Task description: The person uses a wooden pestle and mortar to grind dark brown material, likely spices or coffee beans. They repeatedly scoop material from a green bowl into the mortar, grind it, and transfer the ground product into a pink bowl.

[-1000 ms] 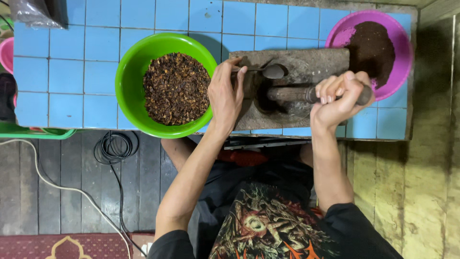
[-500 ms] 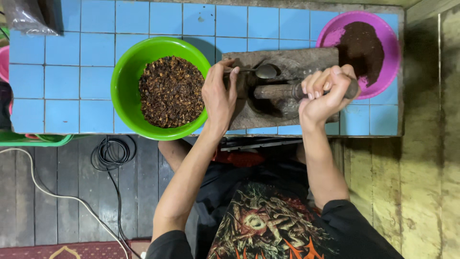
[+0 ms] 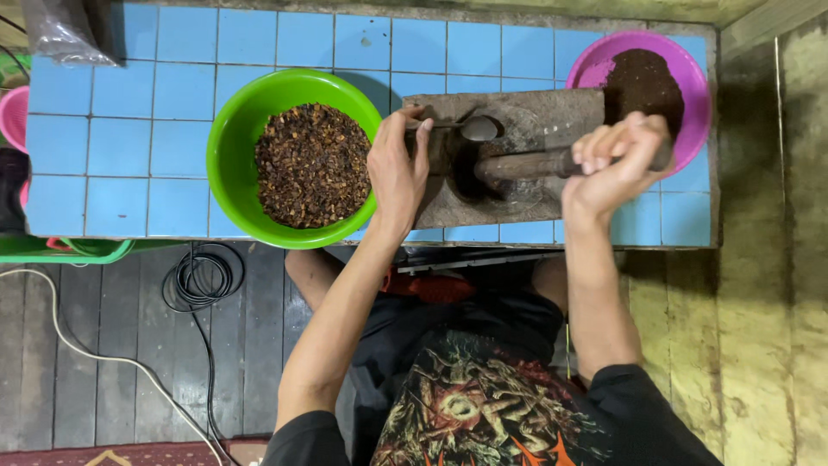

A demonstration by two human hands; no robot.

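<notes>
A grey stone mortar block sits on the blue-tiled counter. My right hand grips a long dark pestle whose end rests in the mortar's hollow. My left hand holds a metal spoon with its bowl over the mortar's rim. Left of the mortar stands a green bowl filled with coarse dark brown bits. At the far right, a purple bowl holds fine dark powder.
A clear plastic bag lies at the counter's back left, with a pink container at the left edge. Below the counter are a coiled black cable, a white cord and a wooden plank floor.
My right hand has drawn the pestle back and forth along the mortar. My left hand has stayed at the mortar's left side with the spoon.
</notes>
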